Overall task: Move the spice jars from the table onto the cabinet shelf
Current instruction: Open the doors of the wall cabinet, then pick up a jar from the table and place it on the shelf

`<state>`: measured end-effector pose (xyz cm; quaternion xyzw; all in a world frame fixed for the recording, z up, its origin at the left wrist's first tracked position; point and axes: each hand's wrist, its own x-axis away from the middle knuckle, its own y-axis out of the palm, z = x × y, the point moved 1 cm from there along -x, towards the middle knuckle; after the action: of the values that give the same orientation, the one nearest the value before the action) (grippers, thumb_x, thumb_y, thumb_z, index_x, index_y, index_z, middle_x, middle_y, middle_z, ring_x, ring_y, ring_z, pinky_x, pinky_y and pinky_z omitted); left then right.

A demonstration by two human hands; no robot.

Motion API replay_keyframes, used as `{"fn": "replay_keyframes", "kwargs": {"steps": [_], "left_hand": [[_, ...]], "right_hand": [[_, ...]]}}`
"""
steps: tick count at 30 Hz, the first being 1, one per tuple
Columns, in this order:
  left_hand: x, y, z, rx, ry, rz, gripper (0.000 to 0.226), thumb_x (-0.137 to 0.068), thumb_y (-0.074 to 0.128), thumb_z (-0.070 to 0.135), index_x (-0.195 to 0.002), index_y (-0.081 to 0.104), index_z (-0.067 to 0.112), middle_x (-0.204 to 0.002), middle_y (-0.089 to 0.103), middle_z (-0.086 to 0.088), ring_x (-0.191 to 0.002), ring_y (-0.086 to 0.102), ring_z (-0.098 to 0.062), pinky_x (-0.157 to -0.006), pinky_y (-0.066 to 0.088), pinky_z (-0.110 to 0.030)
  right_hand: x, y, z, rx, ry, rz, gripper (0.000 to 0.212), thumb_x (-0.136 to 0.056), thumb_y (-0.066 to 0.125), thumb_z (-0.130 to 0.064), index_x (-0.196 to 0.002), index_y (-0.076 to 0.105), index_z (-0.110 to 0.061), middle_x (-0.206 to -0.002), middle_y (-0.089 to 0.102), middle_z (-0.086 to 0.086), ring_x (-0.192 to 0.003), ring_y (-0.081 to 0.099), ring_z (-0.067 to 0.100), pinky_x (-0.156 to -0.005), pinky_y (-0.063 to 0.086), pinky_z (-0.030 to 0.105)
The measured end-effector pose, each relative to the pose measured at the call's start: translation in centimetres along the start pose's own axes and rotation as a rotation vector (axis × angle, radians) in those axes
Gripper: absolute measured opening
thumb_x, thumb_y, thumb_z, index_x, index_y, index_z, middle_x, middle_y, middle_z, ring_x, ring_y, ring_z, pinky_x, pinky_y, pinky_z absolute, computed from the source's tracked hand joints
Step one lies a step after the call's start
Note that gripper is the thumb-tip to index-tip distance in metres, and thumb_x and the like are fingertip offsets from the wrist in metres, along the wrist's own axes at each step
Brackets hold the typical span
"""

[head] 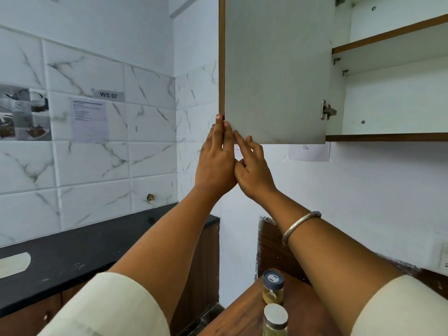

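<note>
Two spice jars stand on the brown wooden table (244, 309) at the bottom: one with a dark blue lid (273, 286), and nearer to me one with a silver lid (275, 320). Both my hands are raised to the lower left corner of the open wall cabinet door (274, 69). My left hand (215, 161) has its fingertips on the door's edge. My right hand (253, 166) touches the door's bottom edge right beside it, fingers apart. Neither hand holds a jar. The cabinet shelf (392, 135) inside is white with a brown front edge.
A black countertop (72, 253) runs along the marble-tiled wall at the left, with papers taped to the tiles. An upper shelf (388, 35) sits in the cabinet. A wall socket (444, 258) is at the far right. A silver bangle is on my right wrist.
</note>
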<state>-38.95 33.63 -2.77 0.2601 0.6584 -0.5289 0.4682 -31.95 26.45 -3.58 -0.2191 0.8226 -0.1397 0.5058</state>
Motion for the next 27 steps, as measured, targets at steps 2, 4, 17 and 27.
{"fn": "replay_keyframes", "kwargs": {"steps": [2, 4, 17, 27], "left_hand": [[0.0, 0.3, 0.0, -0.049, 0.015, -0.019, 0.085, -0.091, 0.052, 0.032, -0.147, -0.004, 0.001, -0.157, -0.008, -0.019, -0.146, -0.003, -0.032, -0.118, 0.007, -0.039], [0.1, 0.3, 0.1, -0.097, 0.032, -0.039, 0.083, -0.091, 0.047, 0.036, -0.147, -0.004, 0.001, -0.156, -0.008, -0.019, -0.146, -0.006, -0.033, -0.12, 0.005, -0.042], [3.3, 2.4, 6.8, -0.142, 0.301, -0.133, 0.074, -0.08, 0.059, 0.021, -0.145, 0.028, 0.001, -0.156, 0.015, -0.017, -0.144, 0.015, -0.033, -0.116, 0.022, -0.043], [14.5, 6.9, 11.9, 0.004, 0.04, -0.543, 0.075, -0.088, 0.048, 0.027, -0.15, 0.01, 0.009, -0.159, 0.003, -0.008, -0.147, 0.002, -0.023, -0.12, 0.011, -0.036]], "right_hand": [[-0.2, -0.1, 0.3, 0.08, -0.004, 0.026, 0.06, -0.098, 0.041, -0.029, -0.15, 0.013, -0.038, -0.159, 0.009, 0.003, -0.14, 0.029, 0.027, -0.106, 0.042, 0.042], [-0.2, -0.3, 0.6, 0.159, 0.035, 0.022, 0.065, -0.097, 0.043, -0.034, -0.15, 0.005, -0.039, -0.161, 0.001, 0.003, -0.145, 0.016, 0.029, -0.109, 0.037, 0.044], [5.0, -5.6, 4.7, 0.404, 0.153, -0.139, 0.083, -0.092, 0.053, -0.033, -0.152, -0.004, -0.026, -0.16, -0.011, 0.003, -0.148, -0.007, 0.025, -0.116, 0.019, 0.044], [16.1, -4.5, 11.8, 0.333, 0.214, -0.437, 0.064, -0.096, 0.042, -0.036, -0.151, 0.015, -0.016, -0.16, 0.0, 0.011, -0.147, -0.004, 0.032, -0.117, 0.013, 0.047]]}}
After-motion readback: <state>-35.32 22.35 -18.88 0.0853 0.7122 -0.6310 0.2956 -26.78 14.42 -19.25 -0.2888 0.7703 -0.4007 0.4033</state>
